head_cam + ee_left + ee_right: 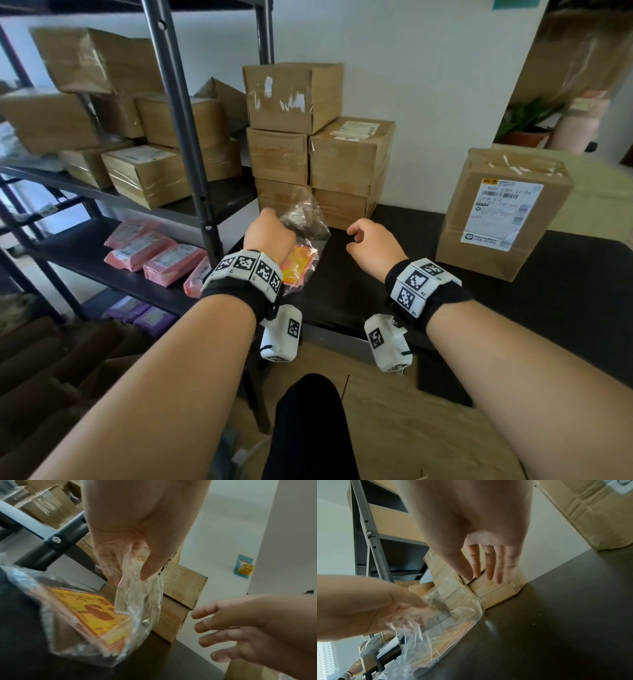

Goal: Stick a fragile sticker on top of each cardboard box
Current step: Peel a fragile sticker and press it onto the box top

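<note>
Yellow-and-orange fragile stickers (298, 267), a flat stack of them, lie inside a crinkled clear plastic bag (303, 219) on the dark tabletop (359, 274), at about 11 o'clock from the person and just in front of the stacked brown cardboard boxes (318, 150) at 12 o'clock against the white wall. The left hand (269, 233) pinches the bag's upper edge between thumb and fingers, lifting that end while the sticker end rests on the table; the left wrist view shows the film bunched around the fingertips (145, 573). The right hand (371, 246) hangs just to the right of the bag, fingers loosely spread and lightly bent, holding nothing and not touching the plastic. A taller brown cardboard box with a white shipping label (503, 212) stands apart at 2 o'clock on the same table. At 10 o'clock a dark metal shelving rack (185, 130) carries more taped cardboard boxes above and pink padded mailers (154, 253) below.
</note>
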The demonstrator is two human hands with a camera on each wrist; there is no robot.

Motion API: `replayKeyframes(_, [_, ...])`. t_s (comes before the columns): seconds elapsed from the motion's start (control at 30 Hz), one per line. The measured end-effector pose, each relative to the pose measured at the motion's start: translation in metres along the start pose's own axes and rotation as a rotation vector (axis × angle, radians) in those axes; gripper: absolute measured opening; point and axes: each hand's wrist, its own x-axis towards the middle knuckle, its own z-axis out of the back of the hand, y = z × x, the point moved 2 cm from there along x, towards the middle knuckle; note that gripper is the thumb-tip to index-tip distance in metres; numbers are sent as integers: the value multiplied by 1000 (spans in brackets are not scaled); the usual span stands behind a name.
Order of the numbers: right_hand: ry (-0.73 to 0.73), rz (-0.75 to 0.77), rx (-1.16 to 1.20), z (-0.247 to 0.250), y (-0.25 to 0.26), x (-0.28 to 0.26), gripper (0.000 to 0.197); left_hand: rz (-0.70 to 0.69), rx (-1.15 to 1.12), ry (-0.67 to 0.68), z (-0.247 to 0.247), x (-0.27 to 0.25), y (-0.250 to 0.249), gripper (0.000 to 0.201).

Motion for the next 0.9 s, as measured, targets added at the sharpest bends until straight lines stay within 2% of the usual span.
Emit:
replayKeyframes(0.1, [-28, -11, 11, 5, -3, -3, 35, -95, -88, 34, -4, -5, -17, 36])
replayKeyframes(0.27, [-130, -59, 80, 19, -9, -7, 35, -197, -224, 167, -18, -24, -46, 36])
replayKeyframes(0.43, [-182, -53, 176, 29, -13, -16, 41, -68, -365, 301, -33, -28, -50, 33])
replayKeyframes(0.53, [-140, -10, 208, 25, -16, -20, 46, -151, -194, 335, -36, -26, -45, 37])
replayKeyframes(0.6, [-104, -2, 192, 23, -16, -22, 42, -232, 56, 334, -35, -30, -47, 19])
replayKeyframes(0.67, [-109, -35, 209, 25, -18, -24, 42, -220, 259, 372, -37, -33, -45, 10])
replayKeyframes(0.77, [-180, -75, 172, 31, -21, -23, 41, -117, 409, 399, -53, -29, -28, 55])
replayKeyframes(0.83, [-249, -64, 124, 37, -23, -21, 30, -122, 472, 425, -66, -28, -20, 70])
replayKeyframes(0.9, [-287, -37, 58, 43, -24, -21, 24, -124, 531, 439, -77, -29, -18, 74])
